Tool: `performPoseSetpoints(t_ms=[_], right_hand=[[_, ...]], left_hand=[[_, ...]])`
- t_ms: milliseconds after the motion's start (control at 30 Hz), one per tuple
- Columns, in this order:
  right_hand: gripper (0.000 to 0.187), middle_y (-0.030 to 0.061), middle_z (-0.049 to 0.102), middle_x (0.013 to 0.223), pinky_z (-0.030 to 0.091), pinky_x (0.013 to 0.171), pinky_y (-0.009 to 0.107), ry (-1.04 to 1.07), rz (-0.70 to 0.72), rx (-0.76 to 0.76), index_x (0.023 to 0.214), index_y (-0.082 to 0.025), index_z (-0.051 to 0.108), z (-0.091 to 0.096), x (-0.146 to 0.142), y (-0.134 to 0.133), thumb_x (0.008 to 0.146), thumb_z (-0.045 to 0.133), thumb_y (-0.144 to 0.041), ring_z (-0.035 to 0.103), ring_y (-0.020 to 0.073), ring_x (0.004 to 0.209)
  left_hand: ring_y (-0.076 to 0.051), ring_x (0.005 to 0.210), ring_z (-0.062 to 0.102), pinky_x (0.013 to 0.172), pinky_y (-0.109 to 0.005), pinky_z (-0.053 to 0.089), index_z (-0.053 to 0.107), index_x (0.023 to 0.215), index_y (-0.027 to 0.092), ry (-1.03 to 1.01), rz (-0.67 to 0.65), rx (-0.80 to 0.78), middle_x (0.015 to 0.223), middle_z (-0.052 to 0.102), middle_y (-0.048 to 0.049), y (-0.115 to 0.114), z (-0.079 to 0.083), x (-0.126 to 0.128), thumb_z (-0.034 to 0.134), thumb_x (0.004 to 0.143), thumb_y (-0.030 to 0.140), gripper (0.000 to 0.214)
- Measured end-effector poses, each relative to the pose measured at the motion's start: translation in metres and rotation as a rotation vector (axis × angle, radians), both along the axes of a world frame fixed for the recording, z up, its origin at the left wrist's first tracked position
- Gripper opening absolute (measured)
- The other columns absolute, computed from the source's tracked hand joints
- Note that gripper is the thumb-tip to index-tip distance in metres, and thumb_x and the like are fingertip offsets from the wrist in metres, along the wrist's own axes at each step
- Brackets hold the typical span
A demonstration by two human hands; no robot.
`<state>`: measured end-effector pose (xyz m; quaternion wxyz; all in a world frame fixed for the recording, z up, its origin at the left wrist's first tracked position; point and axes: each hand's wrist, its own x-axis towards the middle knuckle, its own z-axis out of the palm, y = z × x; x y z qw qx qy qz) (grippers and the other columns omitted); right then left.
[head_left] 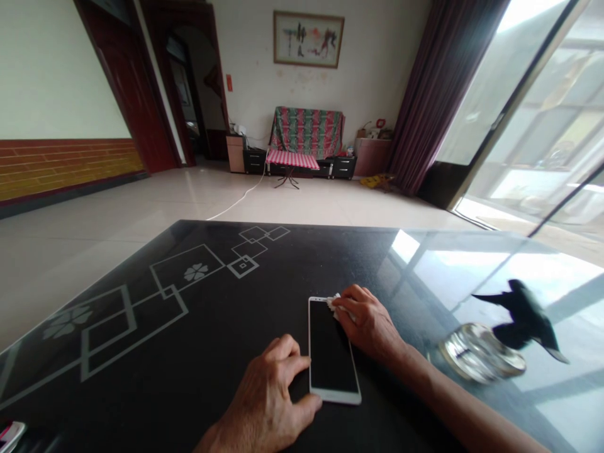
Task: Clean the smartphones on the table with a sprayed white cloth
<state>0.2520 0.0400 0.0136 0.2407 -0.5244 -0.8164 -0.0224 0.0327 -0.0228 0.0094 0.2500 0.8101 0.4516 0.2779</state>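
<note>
A white-framed smartphone (333, 352) with a dark screen lies face up on the glossy black table (264, 308). My left hand (271, 390) grips its lower left side, with the index finger at the left edge and the thumb at the bottom corner. At the phone's top right corner, my right hand (370, 318) is closed on a crumpled white tissue (333, 304) and presses it against the screen. Most of the tissue is hidden under the fingers. A clear spray bottle (481, 353) with a black trigger head stands to the right of my right forearm.
Part of a small pink and white object (12, 434) shows at the table's lower left edge. Beyond the table, a red-striped folding table (292, 160) stands before a cloth-covered shape (309, 131) on a low cabinet. A white cable (240, 198) crosses the floor.
</note>
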Motion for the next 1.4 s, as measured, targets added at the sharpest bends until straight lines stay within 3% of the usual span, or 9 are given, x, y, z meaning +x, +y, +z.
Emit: performPoseSetpoints(t_ms=[200, 500, 633, 933, 1033, 1167, 1400], right_hand=[[0.02, 0.0051, 0.056, 0.086, 0.039, 0.074, 0.032, -0.109, 0.084, -0.038, 0.091, -0.022, 0.067, 0.01, -0.007, -0.035, 0.086, 0.049, -0.014, 0.049, 0.0184, 0.081], [0.018, 0.004, 0.057, 0.087, 0.04, 0.07, 0.03, -0.015, 0.219, -0.198, 0.088, -0.022, 0.064, 0.018, -0.01, -0.093, 0.083, 0.051, -0.012, 0.051, 0.0165, 0.078], [0.022, 0.0041, 0.057, 0.087, 0.041, 0.071, 0.03, 0.014, 0.195, -0.164, 0.093, -0.023, 0.066, 0.014, -0.006, -0.083, 0.082, 0.051, -0.01, 0.052, 0.0165, 0.079], [0.022, 0.0049, 0.057, 0.087, 0.04, 0.077, 0.031, -0.09, 0.052, -0.023, 0.089, -0.021, 0.068, 0.006, -0.006, -0.009, 0.088, 0.048, -0.014, 0.051, 0.017, 0.081], [0.023, 0.0054, 0.057, 0.088, 0.04, 0.076, 0.031, -0.12, 0.0, -0.004, 0.09, -0.021, 0.069, 0.005, -0.012, 0.003, 0.088, 0.047, -0.016, 0.051, 0.017, 0.081], [0.021, 0.005, 0.056, 0.087, 0.039, 0.075, 0.03, -0.115, 0.064, -0.012, 0.089, -0.02, 0.068, 0.007, -0.02, -0.011, 0.087, 0.048, -0.015, 0.05, 0.0163, 0.08], [0.014, 0.0029, 0.054, 0.083, 0.037, 0.071, 0.029, -0.122, 0.273, -0.203, 0.076, -0.02, 0.063, 0.024, -0.039, -0.054, 0.079, 0.051, -0.013, 0.048, 0.0145, 0.074]], left_hand=[[-0.017, 0.08, 0.055, 0.073, -0.028, 0.046, 0.069, 0.085, 0.023, 0.007, 0.005, -0.021, 0.084, 0.054, -0.0004, 0.001, 0.003, 0.0, 0.067, 0.067, 0.017, 0.019], [-0.017, 0.079, 0.056, 0.071, -0.027, 0.046, 0.069, 0.086, 0.024, -0.017, -0.008, -0.006, 0.082, 0.054, 0.0003, 0.0, 0.002, 0.0, 0.065, 0.069, 0.015, 0.02], [-0.017, 0.079, 0.056, 0.071, -0.027, 0.046, 0.069, 0.084, 0.023, -0.02, -0.004, 0.003, 0.082, 0.054, 0.0001, 0.001, 0.0, 0.001, 0.066, 0.068, 0.015, 0.018], [-0.017, 0.08, 0.057, 0.072, -0.028, 0.047, 0.07, 0.083, 0.022, -0.014, 0.005, 0.011, 0.083, 0.055, -0.0008, 0.0, 0.0, 0.0, 0.067, 0.067, 0.017, 0.017], [-0.018, 0.079, 0.057, 0.072, -0.028, 0.047, 0.07, 0.084, 0.022, -0.001, 0.011, 0.009, 0.082, 0.055, -0.0008, 0.0, -0.002, 0.0, 0.067, 0.067, 0.017, 0.018], [-0.018, 0.08, 0.056, 0.073, -0.028, 0.048, 0.069, 0.085, 0.022, 0.012, 0.023, 0.015, 0.084, 0.055, -0.0013, 0.0, 0.0, 0.001, 0.067, 0.066, 0.018, 0.019], [-0.017, 0.08, 0.057, 0.07, -0.026, 0.047, 0.066, 0.079, 0.022, -0.002, 0.008, 0.008, 0.084, 0.056, -0.0001, 0.001, 0.001, -0.001, 0.066, 0.066, 0.015, 0.015]])
